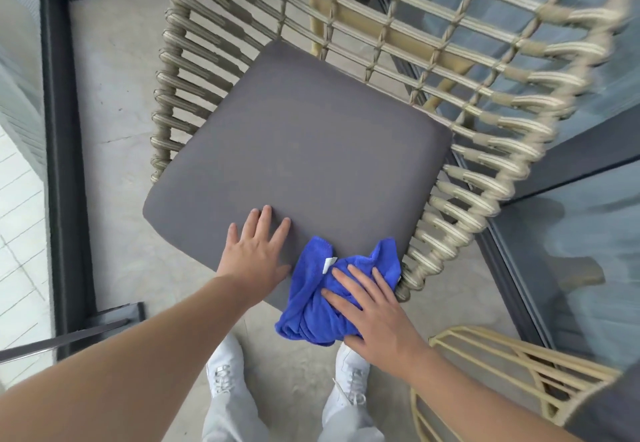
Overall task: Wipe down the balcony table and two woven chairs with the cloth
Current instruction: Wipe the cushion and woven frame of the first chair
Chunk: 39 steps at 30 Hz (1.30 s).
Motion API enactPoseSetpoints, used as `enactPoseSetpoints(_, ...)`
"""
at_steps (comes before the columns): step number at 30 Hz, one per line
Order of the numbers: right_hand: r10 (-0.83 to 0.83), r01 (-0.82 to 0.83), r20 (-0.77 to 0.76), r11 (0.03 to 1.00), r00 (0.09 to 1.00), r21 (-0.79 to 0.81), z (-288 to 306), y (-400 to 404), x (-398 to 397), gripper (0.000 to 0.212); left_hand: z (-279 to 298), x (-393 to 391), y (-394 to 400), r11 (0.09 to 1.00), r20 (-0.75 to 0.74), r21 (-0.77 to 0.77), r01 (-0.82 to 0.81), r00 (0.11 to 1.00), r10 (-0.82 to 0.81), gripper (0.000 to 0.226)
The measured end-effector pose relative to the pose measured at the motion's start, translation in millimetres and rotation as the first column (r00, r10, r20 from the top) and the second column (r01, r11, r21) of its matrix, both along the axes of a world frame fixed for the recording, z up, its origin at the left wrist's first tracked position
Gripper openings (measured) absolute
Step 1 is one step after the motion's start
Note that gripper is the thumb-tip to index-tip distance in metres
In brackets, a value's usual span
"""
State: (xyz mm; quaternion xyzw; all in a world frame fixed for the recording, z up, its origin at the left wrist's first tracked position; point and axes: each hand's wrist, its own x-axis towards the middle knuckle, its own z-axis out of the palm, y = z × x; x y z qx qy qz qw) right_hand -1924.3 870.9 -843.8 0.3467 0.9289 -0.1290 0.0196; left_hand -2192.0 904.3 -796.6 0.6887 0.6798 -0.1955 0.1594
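A woven beige chair (460, 70) stands in front of me with a grey seat cushion (301, 143) on it. A crumpled blue cloth (311, 310) with a white tag lies over the cushion's front right corner and hangs past its edge. My right hand (370, 313) presses flat on the cloth with straight, spread fingers. My left hand (256, 251) rests flat on the cushion's front edge, just left of the cloth, fingers straight.
A yellow wire frame (512, 365), maybe the table's base, stands at the lower right. A dark railing post (65, 164) runs down the left side. Glass panels (588, 233) close the right. My white shoes (225, 369) stand on the concrete floor below the chair.
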Motion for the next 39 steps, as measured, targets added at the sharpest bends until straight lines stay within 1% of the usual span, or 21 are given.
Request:
enactPoseSetpoints(3,-0.036,0.037,0.029,0.999,0.999,-0.017,-1,-1,-2,0.073,-5,6,10,1.000,-0.008,0.020,0.004,1.000,-0.004,0.086)
enactPoseSetpoints(5,-0.075,0.075,0.014,0.997,0.997,-0.019,0,0,-4,0.074,-8,7,17,1.000,-0.014,0.020,0.000,1.000,0.000,0.087)
enactPoseSetpoints(8,-0.216,0.214,-0.040,0.976,0.976,-0.045,0,10,-4,0.072,-9,6,28,0.999,-0.018,0.019,-0.026,0.999,0.027,0.090)
enactPoseSetpoints(11,-0.387,0.380,-0.089,0.921,0.918,-0.086,-2,28,-6,0.068,-11,2,38,0.997,-0.008,-0.002,-0.072,0.997,0.072,0.099)
enactPoseSetpoints(13,-0.474,0.465,-0.110,0.880,0.874,-0.092,-2,40,-10,0.072,-12,-2,43,0.998,-0.017,-0.008,-0.066,0.998,0.066,0.104)
enactPoseSetpoints(15,-0.541,0.533,-0.129,0.841,0.831,-0.098,-1,54,-15,0.077,-12,-8,50,0.999,-0.015,-0.020,-0.049,0.999,0.049,0.110)
enactPoseSetpoints(18,-0.619,0.609,-0.146,0.785,0.771,-0.113,-1,78,-20,0.073,-12,-14,59,0.997,0.004,-0.073,-0.036,0.999,0.036,0.115)
enactPoseSetpoints(20,-0.650,0.639,-0.124,0.760,0.750,-0.115,-3,97,-21,0.070,-15,-13,62,0.995,-0.006,-0.095,-0.032,0.999,0.032,0.114)
enactPoseSetpoints(23,-0.663,0.656,-0.083,0.748,0.744,-0.102,-3,125,-22,0.069,-18,-5,63,0.990,-0.053,-0.135,-0.046,0.998,0.039,0.113)
enactPoseSetpoints(27,-0.686,0.679,-0.038,0.726,0.727,-0.106,-2,166,-16,0.071,-21,0,65,0.979,-0.086,-0.197,-0.051,0.996,0.034,0.112)
enactPoseSetpoints(30,-0.721,0.713,-0.033,0.691,0.692,-0.121,2,200,-10,0.077,-23,4,67,0.972,-0.098,-0.227,-0.056,0.995,0.035,0.111)
enactPoseSetpoints(34,-0.771,0.757,-0.038,0.632,0.636,-0.166,9,246,-10,0.077,-25,8,70,0.960,-0.116,-0.274,-0.066,0.993,0.035,0.109)
enactPoseSetpoints(39,-0.811,0.800,0.039,0.566,0.584,-0.198,13,297,-23,0.080,-26,9,72,0.953,-0.110,-0.295,-0.073,0.993,0.042,0.109)
